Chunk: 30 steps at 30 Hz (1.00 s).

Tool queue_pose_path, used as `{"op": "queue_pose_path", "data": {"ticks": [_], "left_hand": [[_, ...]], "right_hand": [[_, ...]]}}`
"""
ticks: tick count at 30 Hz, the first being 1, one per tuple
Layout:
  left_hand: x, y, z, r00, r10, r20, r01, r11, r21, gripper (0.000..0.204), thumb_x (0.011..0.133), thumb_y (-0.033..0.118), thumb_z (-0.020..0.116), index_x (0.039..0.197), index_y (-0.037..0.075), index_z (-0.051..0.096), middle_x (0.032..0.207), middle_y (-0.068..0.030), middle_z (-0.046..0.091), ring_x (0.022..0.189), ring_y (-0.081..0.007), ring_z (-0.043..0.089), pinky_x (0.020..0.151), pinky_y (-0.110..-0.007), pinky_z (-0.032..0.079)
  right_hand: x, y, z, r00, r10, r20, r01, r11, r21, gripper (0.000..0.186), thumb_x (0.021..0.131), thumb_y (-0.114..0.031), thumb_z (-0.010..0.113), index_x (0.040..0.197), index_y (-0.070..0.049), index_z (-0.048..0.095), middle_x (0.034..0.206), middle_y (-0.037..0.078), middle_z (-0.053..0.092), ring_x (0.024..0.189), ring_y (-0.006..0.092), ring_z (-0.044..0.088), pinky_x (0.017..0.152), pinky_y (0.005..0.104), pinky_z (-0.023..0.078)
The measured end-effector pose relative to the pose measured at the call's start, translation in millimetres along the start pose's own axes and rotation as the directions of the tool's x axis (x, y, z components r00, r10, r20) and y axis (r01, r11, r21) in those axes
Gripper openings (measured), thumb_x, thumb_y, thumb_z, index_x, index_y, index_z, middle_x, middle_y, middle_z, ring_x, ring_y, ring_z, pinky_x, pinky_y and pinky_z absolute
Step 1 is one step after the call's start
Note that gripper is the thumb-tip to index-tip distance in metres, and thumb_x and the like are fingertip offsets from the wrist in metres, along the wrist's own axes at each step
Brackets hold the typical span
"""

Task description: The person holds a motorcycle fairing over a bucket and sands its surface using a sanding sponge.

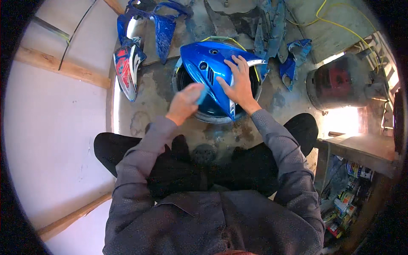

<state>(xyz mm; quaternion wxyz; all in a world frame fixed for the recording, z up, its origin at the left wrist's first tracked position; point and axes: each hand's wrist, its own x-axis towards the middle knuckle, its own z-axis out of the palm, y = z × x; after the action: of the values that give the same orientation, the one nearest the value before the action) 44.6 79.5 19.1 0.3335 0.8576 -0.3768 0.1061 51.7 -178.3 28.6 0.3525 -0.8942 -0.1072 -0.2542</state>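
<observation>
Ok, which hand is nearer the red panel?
Left. The left hand is right of the red panel, slightly lower; the right hand is farther right, on the blue panel.

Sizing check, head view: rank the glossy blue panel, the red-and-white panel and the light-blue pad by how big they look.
Largest to smallest:
1. Glossy blue panel
2. Red-and-white panel
3. Light-blue pad, blurred and partly covered

Left hand (185, 103) motion-blurred; light-blue piece (202, 97) in it partly hidden, maybe a sponge. Blue panel (214, 63) covers much of the black basin (214, 120). Top edge cuts off 1 yellow cable (343, 26). Small containers (345, 198), lower right, too tiny to identify.
</observation>
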Motion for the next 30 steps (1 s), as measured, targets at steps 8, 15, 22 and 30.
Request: {"op": "queue_pose_path", "data": {"ticks": [8,15,22,30], "left_hand": [[17.1,-14.4,-12.3,0.995,0.062,-0.075,-0.059,0.998,0.032,0.051,0.076,-0.006,0.07,0.126,0.005,0.073,0.127,-0.0151,0.074,0.118,-0.036,0.072,0.101,-0.045,0.06],[4.9,10.5,3.2,0.987,0.125,0.101,-0.111,0.985,-0.131,0.05,0.079,-0.004,0.071,0.127,0.007,0.073,0.131,-0.0141,0.074,0.121,-0.0349,0.073,0.101,-0.041,0.061],[-2.1,19.2,6.6,0.978,0.168,0.125,-0.155,0.982,-0.103,0.051,0.08,-0.006,0.072,0.129,0.006,0.071,0.131,-0.0126,0.075,0.122,-0.0338,0.073,0.101,-0.039,0.062],[0.1,-20.6,-1.4,0.994,0.075,-0.082,-0.064,0.99,0.122,0.058,0.077,-0.003,0.072,0.134,0.008,0.071,0.132,-0.0128,0.074,0.124,-0.0336,0.071,0.102,-0.042,0.061]], "right_hand": [[-0.9,-0.8,-1.2,1.0,0.011,0.006,-0.011,1.0,-0.009,0.068,0.085,-0.033,0.086,0.143,-0.007,0.062,0.155,0.026,0.049,0.152,0.0489,0.035,0.125,0.0585,0.033],[-4.1,5.8,-3.5,1.0,0.007,-0.009,-0.007,1.0,-0.013,0.068,0.084,-0.032,0.086,0.142,-0.007,0.062,0.154,0.026,0.049,0.152,0.0489,0.034,0.125,0.0584,0.034],[-4.3,2.6,-1.1,1.0,0.013,-0.004,-0.013,1.0,-0.002,0.068,0.084,-0.033,0.086,0.142,-0.006,0.062,0.154,0.026,0.05,0.152,0.0489,0.035,0.126,0.0583,0.033],[3.7,-5.6,3.1,1.0,-0.005,0.009,0.005,1.0,0.002,0.069,0.084,-0.032,0.086,0.143,-0.005,0.062,0.154,0.027,0.049,0.152,0.0488,0.035,0.126,0.0582,0.032]]}}
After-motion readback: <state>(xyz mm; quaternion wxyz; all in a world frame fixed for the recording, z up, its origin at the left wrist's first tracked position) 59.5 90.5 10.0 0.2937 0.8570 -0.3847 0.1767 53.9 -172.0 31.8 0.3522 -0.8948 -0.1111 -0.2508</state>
